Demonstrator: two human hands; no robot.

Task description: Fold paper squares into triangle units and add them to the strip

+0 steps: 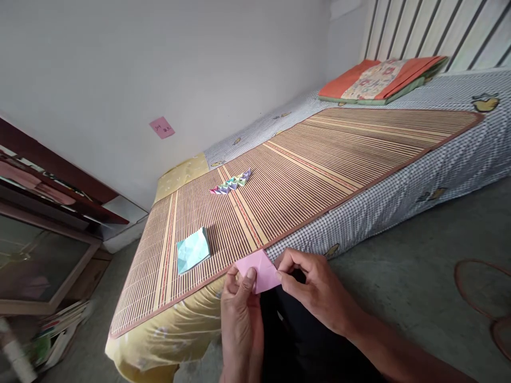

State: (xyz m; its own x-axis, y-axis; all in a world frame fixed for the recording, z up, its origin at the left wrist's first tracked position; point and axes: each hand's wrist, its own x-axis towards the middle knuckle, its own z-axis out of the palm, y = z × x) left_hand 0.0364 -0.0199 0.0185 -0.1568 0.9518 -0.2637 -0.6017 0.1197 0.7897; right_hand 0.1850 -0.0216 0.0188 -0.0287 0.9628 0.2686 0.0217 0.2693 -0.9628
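A pink sheet of folding paper [261,270] is held between my two hands above my lap, beside the bed's edge. My left hand [241,298] pinches its left side, thumb on top and fingers behind. On the paper's right corner, the thumb and forefinger of my right hand [309,279] are closed. A light crease runs across the paper near its top. On the mat just beyond lies a creased light-blue paper square [193,251]. Farther back sits a zigzag row of small folded paper pieces [231,182] in several colours.
A slatted bamboo mat [303,165] covers much of the bed. Folded orange bedding [381,80] lies at the far end. A pink note [162,127] is on the wall. At left stands a dark-panelled cabinet [43,255], with books [59,335] low down.
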